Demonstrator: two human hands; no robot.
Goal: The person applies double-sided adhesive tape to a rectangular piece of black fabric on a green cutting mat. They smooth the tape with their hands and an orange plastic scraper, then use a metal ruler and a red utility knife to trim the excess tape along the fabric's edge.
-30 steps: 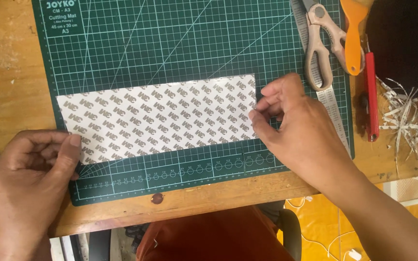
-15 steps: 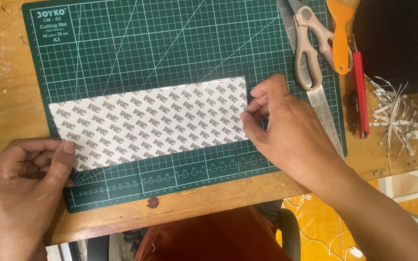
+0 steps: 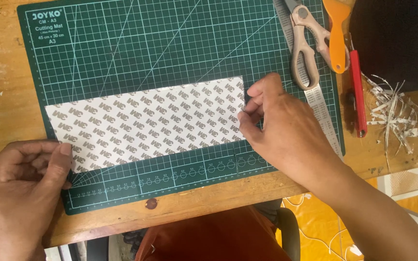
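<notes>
A long white paper strip printed with small grey marks lies slightly tilted across a dark green cutting mat. My right hand pinches the strip's right end between thumb and fingertips. My left hand rests at the mat's lower left corner, its thumb touching the strip's lower left corner, fingers curled.
Beige-handled scissors and a metal ruler lie on the mat's right edge. An orange-handled tool and a red cutter sit beside them. Paper shreds litter the wooden table at right.
The view has shifted a little, so mat and strip sit slightly lower and left in frame. Both hands keep their places at the strip's ends.
</notes>
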